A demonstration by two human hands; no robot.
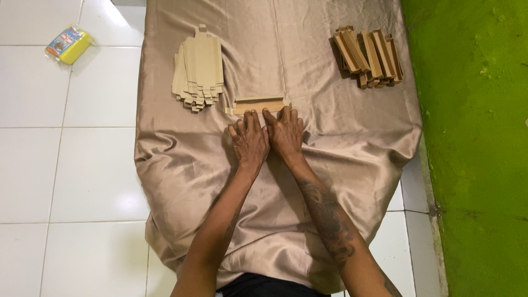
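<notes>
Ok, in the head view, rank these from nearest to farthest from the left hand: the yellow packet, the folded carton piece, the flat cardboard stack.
From the left hand:
1. Folded carton piece, just ahead, at the fingertips.
2. Flat cardboard stack, ahead and to the left on the cloth.
3. Yellow packet, far left on the floor tiles.

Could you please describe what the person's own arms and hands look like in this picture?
Both forearms are bare, with no sleeves, gloves, watch or rings visible. The right forearm carries a large dark tattoo running along most of its length, and the left forearm shows a smaller, fainter dark marking. The left hand and right hand are uncovered, with short nails.
</notes>
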